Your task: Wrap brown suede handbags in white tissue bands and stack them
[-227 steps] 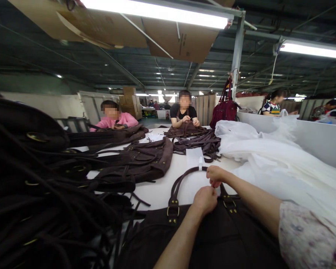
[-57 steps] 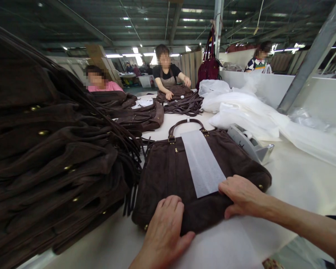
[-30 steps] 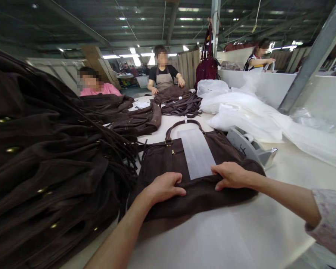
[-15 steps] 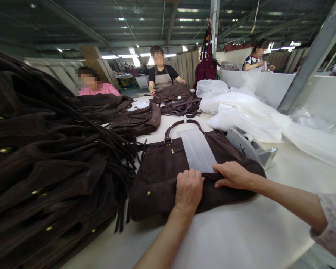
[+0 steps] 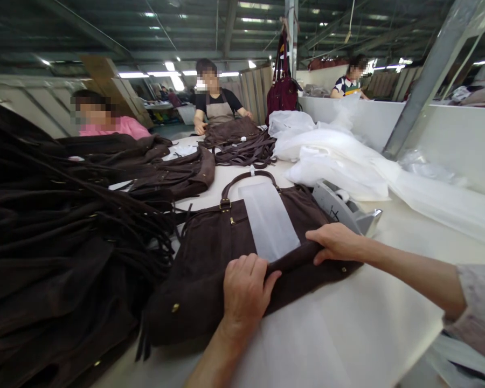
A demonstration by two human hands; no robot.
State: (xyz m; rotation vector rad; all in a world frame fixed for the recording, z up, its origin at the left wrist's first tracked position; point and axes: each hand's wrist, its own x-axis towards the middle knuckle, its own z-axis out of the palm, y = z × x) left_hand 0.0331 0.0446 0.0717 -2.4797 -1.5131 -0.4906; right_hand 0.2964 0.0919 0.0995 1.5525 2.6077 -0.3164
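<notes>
A dark brown handbag (image 5: pixel 202 242) lies on the white table, its bottom edge toward me and its looped handle (image 5: pixel 248 175) pointing away. Across its upper side rests a whitish strip of foam or paper wrap (image 5: pixel 269 221). My left hand (image 5: pixel 246 285) is closed over the bag's near bottom edge, just below the strip, with the thumb pointing right. Farther right, my right hand (image 5: pixel 334 242) grips the same edge between thumb and fingers. Brass-coloured studs show on the bag's bottom.
Stacked brown bags (image 5: pixel 56 258) with dangling straps fill the left side. A grey tape dispenser (image 5: pixel 339 207) stands behind the bag's right end. White wrapping sheets (image 5: pixel 347 161) lie behind it. A co-worker in an apron (image 5: pixel 218 102) handles another brown bag across the table.
The view has swung slightly to the right. Both hands still hold the bag; its near edge has tilted, showing more of the bottom at right, and my hands are a little farther apart.
</notes>
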